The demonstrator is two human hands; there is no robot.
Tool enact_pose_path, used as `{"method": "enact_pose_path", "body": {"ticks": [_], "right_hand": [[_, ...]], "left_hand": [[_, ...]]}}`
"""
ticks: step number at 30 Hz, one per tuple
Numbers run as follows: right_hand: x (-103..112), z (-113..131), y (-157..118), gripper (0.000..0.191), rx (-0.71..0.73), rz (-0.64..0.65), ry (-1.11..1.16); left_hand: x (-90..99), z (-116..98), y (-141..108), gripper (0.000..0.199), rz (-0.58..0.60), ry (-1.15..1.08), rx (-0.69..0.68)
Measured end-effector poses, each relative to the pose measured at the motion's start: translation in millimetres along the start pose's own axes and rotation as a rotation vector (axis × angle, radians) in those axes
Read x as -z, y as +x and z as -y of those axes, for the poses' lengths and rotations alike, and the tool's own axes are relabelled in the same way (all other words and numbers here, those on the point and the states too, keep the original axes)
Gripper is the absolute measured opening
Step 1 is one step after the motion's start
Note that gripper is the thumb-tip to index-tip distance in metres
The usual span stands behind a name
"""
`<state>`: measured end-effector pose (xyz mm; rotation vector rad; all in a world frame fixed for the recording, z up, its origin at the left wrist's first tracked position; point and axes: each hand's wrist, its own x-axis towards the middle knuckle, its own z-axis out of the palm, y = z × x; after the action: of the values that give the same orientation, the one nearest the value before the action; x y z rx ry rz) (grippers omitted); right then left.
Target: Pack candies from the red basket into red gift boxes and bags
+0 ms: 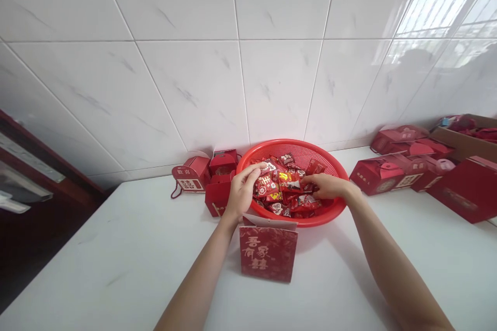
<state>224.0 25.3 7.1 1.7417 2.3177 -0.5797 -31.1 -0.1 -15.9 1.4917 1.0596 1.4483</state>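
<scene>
Gift bag (267, 254); basket (295, 151) of red packets (279, 186)

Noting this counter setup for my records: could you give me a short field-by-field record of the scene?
Left hand: fingertips on wrapped red packets
Right hand: reaching in among the packets
Container: red plastic mesh basket, heaped with packets
In front of basket: upright red gift box
Farther right: more red gift boxes
Surface: white counter
Behind: white marble-look tile wall
</scene>
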Motion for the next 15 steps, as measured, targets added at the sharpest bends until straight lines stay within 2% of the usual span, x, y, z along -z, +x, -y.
{"method": "enact_pose_path", "body": {"ticks": [5,9,13,15], "right_hand": [[-4,-4,5,0.056,-0.006,-0.109,0.023],[-3,-7,5,0.035,0.081,-0.162,0.105],[-3,-11,6,0.027,0.191,-0.274,0.525],[-4,-12,6,0.024,0.210,-0.291,0.689]], "left_hand": [[0.7,1,0,0.033,0.006,-0.049,0.007],[0.2,2,0,0.033,0.004,-0.039,0.006],[0.1,1,0,0.033,0.012,-0.030,0.008],[0.3,1,0,0.034,0.017,-0.027,0.011]]}}
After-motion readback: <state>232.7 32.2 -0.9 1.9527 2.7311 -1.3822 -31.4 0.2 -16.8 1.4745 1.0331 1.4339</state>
